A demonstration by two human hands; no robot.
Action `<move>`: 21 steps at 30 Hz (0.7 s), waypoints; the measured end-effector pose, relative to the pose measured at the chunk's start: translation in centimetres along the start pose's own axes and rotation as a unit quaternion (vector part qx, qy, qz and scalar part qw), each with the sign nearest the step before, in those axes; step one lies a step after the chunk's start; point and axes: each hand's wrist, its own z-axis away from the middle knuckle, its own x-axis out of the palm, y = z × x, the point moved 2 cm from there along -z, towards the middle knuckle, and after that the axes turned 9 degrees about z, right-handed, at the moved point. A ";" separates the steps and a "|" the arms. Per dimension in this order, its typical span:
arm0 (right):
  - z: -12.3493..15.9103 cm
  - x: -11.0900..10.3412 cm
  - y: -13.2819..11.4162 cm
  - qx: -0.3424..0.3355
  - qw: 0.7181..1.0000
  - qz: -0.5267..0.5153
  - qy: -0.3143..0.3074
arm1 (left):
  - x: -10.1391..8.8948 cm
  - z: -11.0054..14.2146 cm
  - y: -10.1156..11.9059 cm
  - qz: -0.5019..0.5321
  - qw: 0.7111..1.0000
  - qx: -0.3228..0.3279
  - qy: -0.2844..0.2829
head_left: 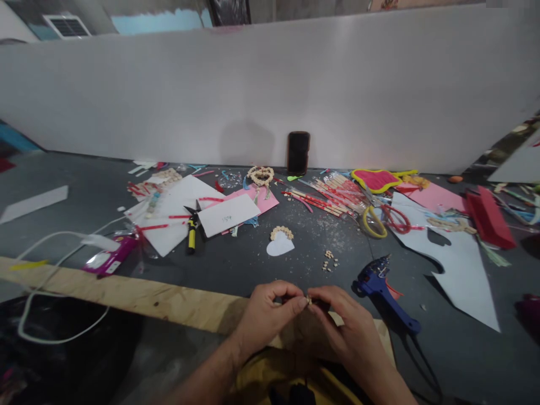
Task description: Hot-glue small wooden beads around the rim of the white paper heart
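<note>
My left hand and my right hand meet at the near edge of the dark table, fingers pinched together around a tiny pale piece, too small to name. Both hands hover over a brown paper sheet and the wooden plank. A few small wooden bits lie just beyond the fingertips. A white paper heart edged with wooden beads lies further out. A blue glue gun rests right of my right hand.
Craft clutter covers the far table: white and pink paper, black-yellow snips, wooden sticks, yellow-handled scissors, a large white cut sheet, red card. A dark phone leans on the white wall. A white cable loops at left.
</note>
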 end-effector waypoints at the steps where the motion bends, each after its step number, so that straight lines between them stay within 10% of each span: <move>1: 0.0 0.0 0.0 0.000 1.000 -0.002 0.002 | 0.0 0.0 0.0 0.012 1.000 -0.007 -0.003; 21: 0.3 -0.1 0.1 0.034 0.999 -0.028 0.005 | 0.7 0.0 -1.2 0.195 0.978 -0.066 -0.019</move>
